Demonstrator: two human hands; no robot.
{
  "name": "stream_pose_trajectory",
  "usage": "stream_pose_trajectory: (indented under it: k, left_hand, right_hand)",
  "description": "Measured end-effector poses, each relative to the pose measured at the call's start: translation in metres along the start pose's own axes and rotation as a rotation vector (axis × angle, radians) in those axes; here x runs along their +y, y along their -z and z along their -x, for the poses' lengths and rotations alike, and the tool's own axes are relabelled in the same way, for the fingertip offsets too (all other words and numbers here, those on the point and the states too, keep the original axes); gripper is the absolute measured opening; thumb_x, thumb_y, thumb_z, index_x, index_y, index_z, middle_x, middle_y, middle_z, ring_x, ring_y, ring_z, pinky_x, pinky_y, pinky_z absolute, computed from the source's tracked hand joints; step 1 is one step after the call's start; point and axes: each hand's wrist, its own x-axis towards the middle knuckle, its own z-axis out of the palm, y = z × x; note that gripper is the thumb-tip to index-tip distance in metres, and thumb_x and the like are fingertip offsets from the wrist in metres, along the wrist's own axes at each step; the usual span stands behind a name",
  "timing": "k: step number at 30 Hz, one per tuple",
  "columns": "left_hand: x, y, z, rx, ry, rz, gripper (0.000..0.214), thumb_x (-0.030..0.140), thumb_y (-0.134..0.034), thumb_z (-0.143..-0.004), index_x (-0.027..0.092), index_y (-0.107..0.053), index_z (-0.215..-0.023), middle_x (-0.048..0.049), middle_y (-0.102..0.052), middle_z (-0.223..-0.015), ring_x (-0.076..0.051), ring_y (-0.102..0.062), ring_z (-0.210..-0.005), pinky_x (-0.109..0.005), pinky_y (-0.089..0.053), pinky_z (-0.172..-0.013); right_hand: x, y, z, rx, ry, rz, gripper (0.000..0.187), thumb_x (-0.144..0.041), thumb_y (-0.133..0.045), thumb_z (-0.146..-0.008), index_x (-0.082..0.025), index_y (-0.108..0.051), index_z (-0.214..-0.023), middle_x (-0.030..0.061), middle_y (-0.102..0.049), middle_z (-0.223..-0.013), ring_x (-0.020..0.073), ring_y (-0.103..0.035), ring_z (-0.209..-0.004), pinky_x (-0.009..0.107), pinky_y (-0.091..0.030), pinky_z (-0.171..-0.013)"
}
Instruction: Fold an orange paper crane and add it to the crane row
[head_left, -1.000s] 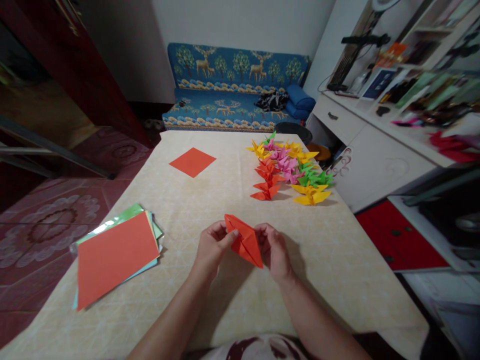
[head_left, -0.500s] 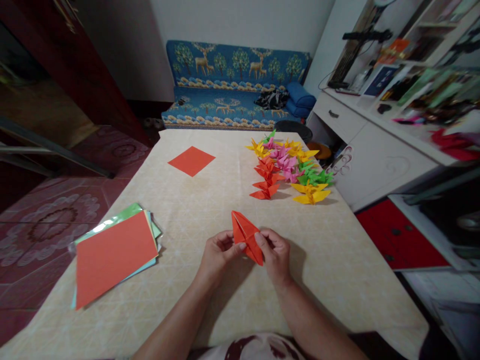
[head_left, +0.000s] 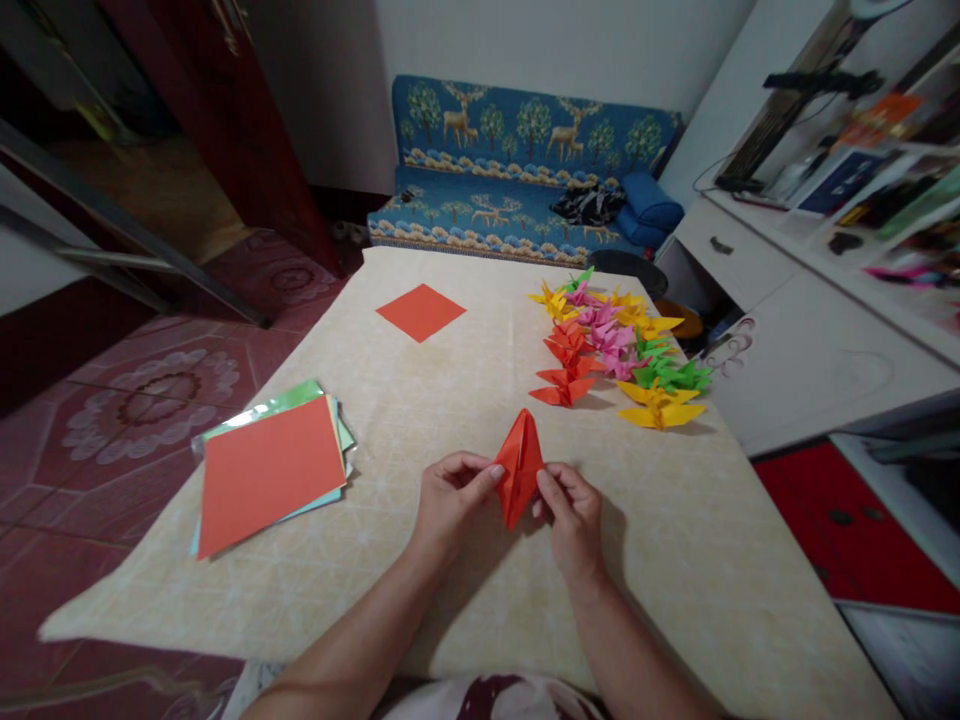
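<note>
Between my hands is a folded piece of red origami paper (head_left: 519,468), a long diamond with a slit down its middle and its upper tip pointing away from me. My left hand (head_left: 459,500) pinches its left corner between thumb and fingers. At the right corner, my right hand (head_left: 574,512) grips it the same way, thumb on top. The fold is held just over the cloth-covered table (head_left: 420,420). Beyond my right hand stand finished paper cranes; the nearest are a red crane (head_left: 566,384) and a yellow crane (head_left: 658,407).
A flat red paper square (head_left: 421,312) lies toward the far left of the table. Nearer on the left is a stack of coloured paper sheets (head_left: 270,475). Several pink cranes (head_left: 606,328) and green cranes (head_left: 671,370) crowd the right edge. A blue patterned sofa (head_left: 517,190) is behind.
The folded red paper has turned from leaning left to nearly upright, and both hands have shifted their grip to its side corners. My view has swung left, so the surroundings appear farther right.
</note>
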Motion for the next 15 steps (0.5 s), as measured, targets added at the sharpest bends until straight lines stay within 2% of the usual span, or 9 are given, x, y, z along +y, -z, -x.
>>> stream_pose_trajectory:
  k: [2,5,10,15]
  left_hand:
    - [0.001,0.001,0.0,-0.018,0.006,-0.022,0.022,0.031,-0.08,-0.062,0.013,-0.069,-0.064,-0.0016,-0.064,-0.055,-0.008,-0.051,-0.048,-0.018,-0.039,-0.047]
    - [-0.001,0.003,0.0,-0.036,0.011,-0.033,0.021,0.032,-0.078,-0.065,0.012,-0.07,-0.066,-0.0015,-0.063,-0.056,-0.007,-0.05,-0.049,-0.018,-0.038,-0.048]
    - [-0.006,0.005,-0.004,-0.033,0.016,0.0,0.02,0.032,-0.073,-0.071,0.013,-0.068,-0.068,0.0012,-0.058,-0.057,-0.006,-0.046,-0.052,-0.016,-0.036,-0.05]
    - [-0.012,0.008,-0.008,-0.054,0.068,0.049,0.024,0.036,-0.073,-0.071,0.013,-0.066,-0.07,0.0021,-0.057,-0.059,-0.005,-0.045,-0.05,-0.016,-0.035,-0.048]
  right_hand:
    - [0.001,0.0,-0.001,0.028,0.009,0.003,0.021,-0.038,-0.062,-0.083,-0.018,-0.061,-0.079,-0.0055,-0.049,-0.052,0.0074,-0.043,-0.046,0.018,-0.031,-0.044]
    - [0.001,-0.001,-0.002,0.048,0.03,0.016,0.022,-0.037,-0.063,-0.082,-0.017,-0.06,-0.073,-0.0055,-0.048,-0.052,0.0071,-0.043,-0.046,0.018,-0.032,-0.045]
    - [-0.004,-0.002,0.0,0.028,0.04,-0.019,0.025,-0.037,-0.062,-0.083,-0.017,-0.06,-0.069,-0.0042,-0.051,-0.054,0.0069,-0.044,-0.045,0.019,-0.033,-0.044]
    - [-0.004,-0.002,0.003,0.001,0.068,-0.043,0.024,-0.037,-0.061,-0.083,-0.018,-0.06,-0.069,-0.0043,-0.049,-0.056,0.0075,-0.046,-0.045,0.019,-0.034,-0.043]
